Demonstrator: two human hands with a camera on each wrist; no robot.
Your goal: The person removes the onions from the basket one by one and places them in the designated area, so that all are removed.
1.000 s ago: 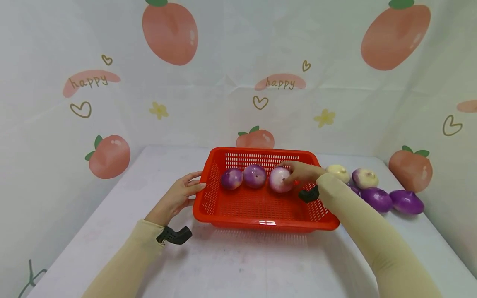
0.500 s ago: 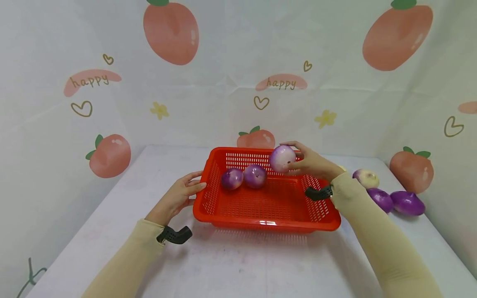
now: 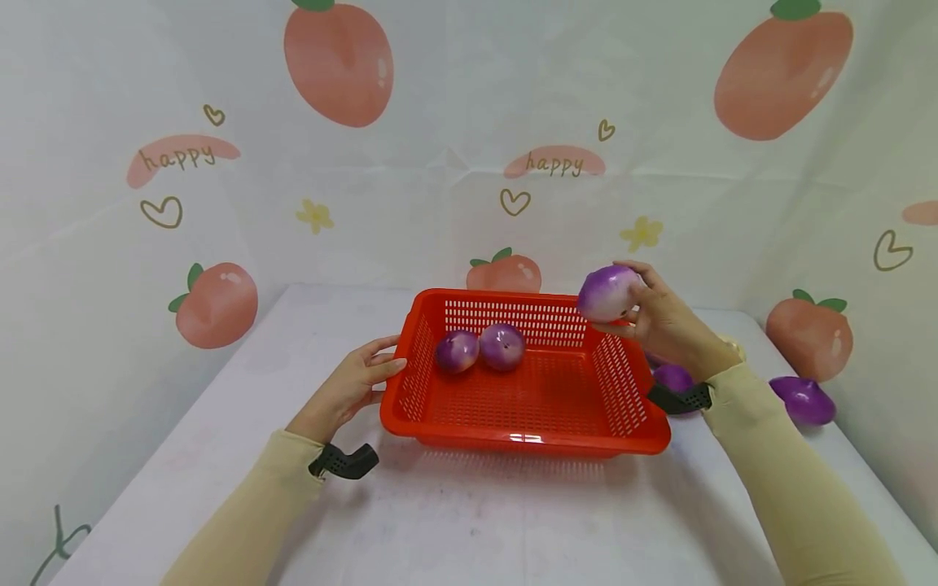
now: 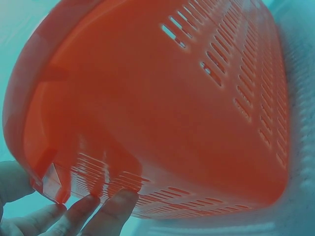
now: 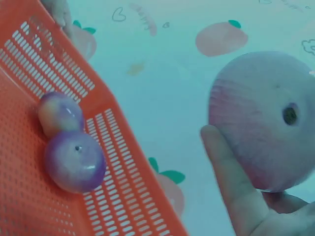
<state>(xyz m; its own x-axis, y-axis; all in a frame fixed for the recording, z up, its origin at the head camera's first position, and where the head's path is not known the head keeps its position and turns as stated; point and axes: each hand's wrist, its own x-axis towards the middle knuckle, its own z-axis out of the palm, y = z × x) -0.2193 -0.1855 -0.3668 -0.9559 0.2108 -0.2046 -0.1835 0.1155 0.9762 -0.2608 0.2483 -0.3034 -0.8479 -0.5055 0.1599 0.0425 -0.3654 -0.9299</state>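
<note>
1. White cloth printed with peaches, hearts and the word "happy" hung behind and beside a pale surface [image 3: 469, 521], and a red slotted basket [image 3: 513, 423] sat near its middle.
2. Left of the basket, the left hand [image 3: 350, 389] lay with straight, relaxed fingers [image 4: 110, 211] against the outside of the basket's left wall; nothing was clasped. The wrist view showed the fingertips touching the slotted wall low down, probably to steady the basket against sliding.
3. Above the basket's far right corner, the right hand [image 3: 663, 317] held a purple-and-white onion [image 3: 607, 293] in the air, clear of the rim. Its grip was closed round the onion, thumb [image 5: 231, 172] on one side and fingers behind, so the round thing could not roll out.
4. Inside the basket, two more purple onions [image 3: 479, 350] lay touching each other against the far wall, towards its left end.
5. Right of the basket, a purple onion [image 3: 802, 399] lay on the surface near the wall, another [image 3: 672, 377] showed just behind the right wrist, and a pale one was mostly hidden by the sleeve.
</note>
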